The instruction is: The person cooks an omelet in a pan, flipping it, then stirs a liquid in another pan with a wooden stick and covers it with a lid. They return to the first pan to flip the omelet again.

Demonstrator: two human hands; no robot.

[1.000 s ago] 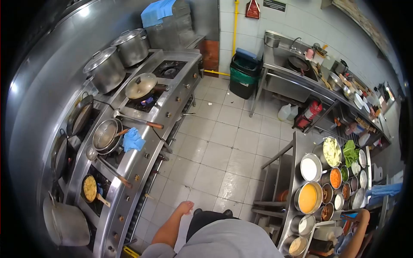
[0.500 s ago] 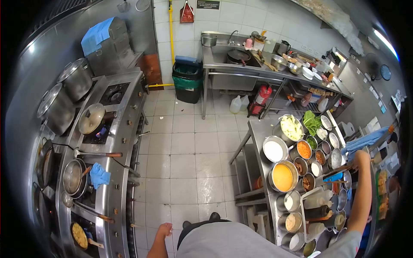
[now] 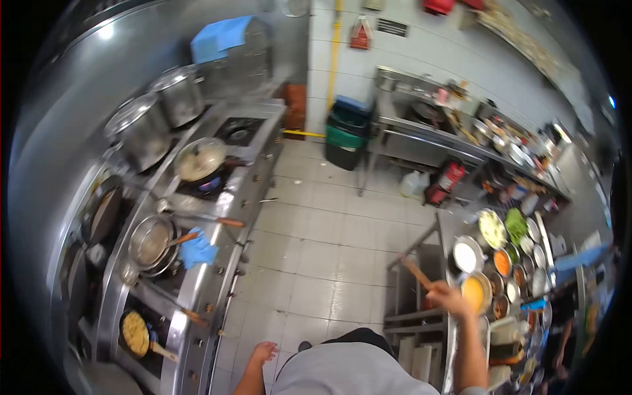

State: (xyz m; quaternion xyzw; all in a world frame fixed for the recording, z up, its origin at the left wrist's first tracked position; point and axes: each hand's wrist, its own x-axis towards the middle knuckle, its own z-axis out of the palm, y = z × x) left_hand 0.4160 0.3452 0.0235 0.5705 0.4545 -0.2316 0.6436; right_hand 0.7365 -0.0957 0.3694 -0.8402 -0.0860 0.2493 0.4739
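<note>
My right hand (image 3: 449,298) is closed around a long brown wooden utensil (image 3: 416,272), whose outer end points up and left over the floor beside the prep table. Its exact kind is blurred. Close to that hand is a pot of orange-yellow liquid (image 3: 475,293) on the table. My left hand (image 3: 265,351) hangs low between my body and the stove, fingers loosely apart with nothing in them. On the stove to the left sits a small frying pan with yellow food (image 3: 136,334), its pale handle (image 3: 164,352) pointing toward the aisle.
The stove (image 3: 191,289) along the left carries a lidded pan (image 3: 199,159), stacked strainers (image 3: 151,243), ladles and a blue cloth (image 3: 197,249). Bowls of ingredients fill the prep table (image 3: 454,220) at right. A green-lined bin (image 3: 347,135) and sink counter (image 3: 421,141) stand behind.
My right hand has come back from the far side of the prep table toward the aisle, bringing the wooden utensil with it. The view has turned left, toward the stove.
</note>
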